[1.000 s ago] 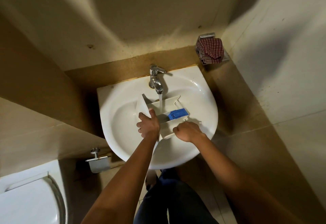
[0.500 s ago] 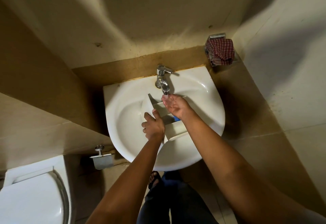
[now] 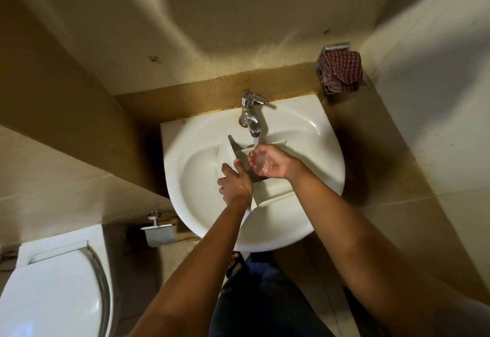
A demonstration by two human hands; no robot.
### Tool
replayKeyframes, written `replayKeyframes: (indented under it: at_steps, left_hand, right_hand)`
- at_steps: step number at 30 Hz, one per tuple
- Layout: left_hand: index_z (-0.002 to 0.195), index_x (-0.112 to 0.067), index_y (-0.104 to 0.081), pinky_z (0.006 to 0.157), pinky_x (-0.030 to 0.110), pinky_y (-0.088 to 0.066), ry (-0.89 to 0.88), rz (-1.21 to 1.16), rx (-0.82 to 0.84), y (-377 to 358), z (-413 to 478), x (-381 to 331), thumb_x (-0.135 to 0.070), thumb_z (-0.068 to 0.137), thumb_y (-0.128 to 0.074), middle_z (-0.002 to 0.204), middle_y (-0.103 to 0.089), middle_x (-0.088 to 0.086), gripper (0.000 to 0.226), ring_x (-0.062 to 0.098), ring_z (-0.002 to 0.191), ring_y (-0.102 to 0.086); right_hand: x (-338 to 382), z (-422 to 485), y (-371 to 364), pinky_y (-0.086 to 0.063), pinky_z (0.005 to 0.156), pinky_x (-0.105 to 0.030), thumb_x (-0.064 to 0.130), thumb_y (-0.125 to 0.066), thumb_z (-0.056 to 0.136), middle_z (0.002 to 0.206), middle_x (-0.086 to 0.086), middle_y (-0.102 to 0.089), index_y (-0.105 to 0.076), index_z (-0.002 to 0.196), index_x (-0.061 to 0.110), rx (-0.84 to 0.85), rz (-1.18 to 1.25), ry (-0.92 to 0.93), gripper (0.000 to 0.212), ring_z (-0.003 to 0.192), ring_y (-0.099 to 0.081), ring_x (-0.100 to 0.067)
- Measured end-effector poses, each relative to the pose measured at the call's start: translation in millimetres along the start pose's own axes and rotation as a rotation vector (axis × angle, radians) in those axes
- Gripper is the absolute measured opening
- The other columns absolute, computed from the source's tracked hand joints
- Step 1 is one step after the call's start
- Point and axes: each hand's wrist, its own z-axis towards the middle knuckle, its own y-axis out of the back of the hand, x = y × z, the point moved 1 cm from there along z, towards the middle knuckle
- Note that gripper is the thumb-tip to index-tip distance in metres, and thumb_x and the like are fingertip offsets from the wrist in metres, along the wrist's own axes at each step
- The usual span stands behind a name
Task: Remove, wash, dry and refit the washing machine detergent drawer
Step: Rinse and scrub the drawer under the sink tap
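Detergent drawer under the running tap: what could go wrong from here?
Only the left hand grips the detergent drawer, propped aslant in the basin; wet, it may slip. Water from the tap hits the cupped right hand and may splash over the rim onto the floor.

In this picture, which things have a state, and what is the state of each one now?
tap: on, water running
detergent drawer: in the basin, under the tap
left hand: grips the drawer's left wall
right hand: cupped palm up under the water
toilet lid: down
checked cloth: bunched on its wall holder
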Motion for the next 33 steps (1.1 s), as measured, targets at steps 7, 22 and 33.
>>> replayKeyframes:
  at_steps: [7, 22, 33]
  left_hand:
    - [0.144, -0.018, -0.031, 0.103, 0.048, -0.032, -0.003, 0.003, -0.005, 0, -1, 3, -0.049, 0.101, -0.023, 0.142, -0.036, 0.024, 0.054, 0.044, 0.125, -0.039]
    - [0.142, -0.015, -0.033, 0.103, 0.049, -0.031, 0.013, -0.037, -0.054, 0, -3, 1, -0.055, 0.1, -0.02, 0.139, -0.037, 0.028, 0.059, 0.047, 0.123, -0.04]
    - [0.144, -0.017, -0.033, 0.105, 0.048, -0.031, -0.006, -0.064, -0.052, 0, -2, 2, -0.055, 0.099, -0.024, 0.141, -0.034, 0.024, 0.059, 0.046, 0.126, -0.039]
  right_hand:
    - [-61, -38, 22, -0.045, 0.086, -0.037, 0.033, -0.038, 0.099, 0.101, -0.004, -0.065, -0.064, 0.1, 0.016, -0.144, -1.552, 0.184, 0.031, 0.093, -0.058, -0.021]
    - [-87, -60, 17, -0.037, 0.064, -0.034, 0.032, -0.038, 0.095, 0.071, 0.002, -0.054, -0.053, 0.071, 0.018, -0.284, -1.629, 0.341, 0.032, 0.076, -0.053, -0.023]
    - [-33, -29, 13, -0.054, 0.071, -0.024, 0.014, -0.053, 0.093, 0.079, -0.004, -0.069, -0.066, 0.08, 0.012, -0.345, -0.313, 0.467, 0.018, 0.077, -0.066, -0.015]
